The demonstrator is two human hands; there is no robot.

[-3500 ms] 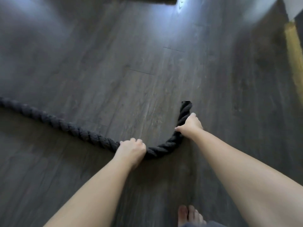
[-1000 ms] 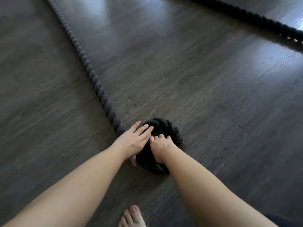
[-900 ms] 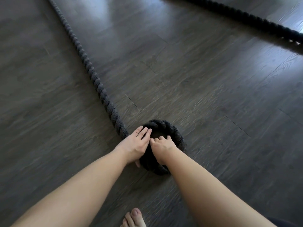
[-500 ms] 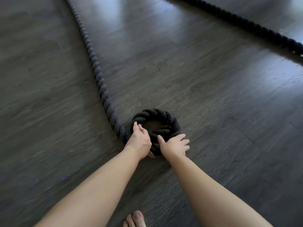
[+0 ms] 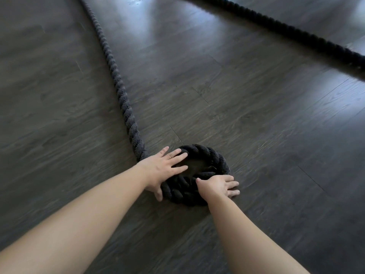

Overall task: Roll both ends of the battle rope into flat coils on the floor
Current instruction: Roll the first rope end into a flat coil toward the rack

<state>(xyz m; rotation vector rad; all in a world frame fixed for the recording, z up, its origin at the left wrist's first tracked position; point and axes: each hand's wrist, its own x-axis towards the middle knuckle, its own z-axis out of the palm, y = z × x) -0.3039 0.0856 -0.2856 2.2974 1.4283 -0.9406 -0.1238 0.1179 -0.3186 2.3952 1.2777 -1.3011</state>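
Mostly dark wood-plank floor (image 5: 256, 119), glare patches at top. Black battle rope (image 5: 126, 107) runs from top left down to a small flat coil (image 5: 215, 155) low centre; second stretch of rope (image 5: 286, 28) crosses top right, well apart. Left hand (image 5: 164, 169) lies flat on coil's left side, fingers straight, spread. Right hand (image 5: 217, 186) presses coil's near-right edge, fingers extended, grip not clamped.
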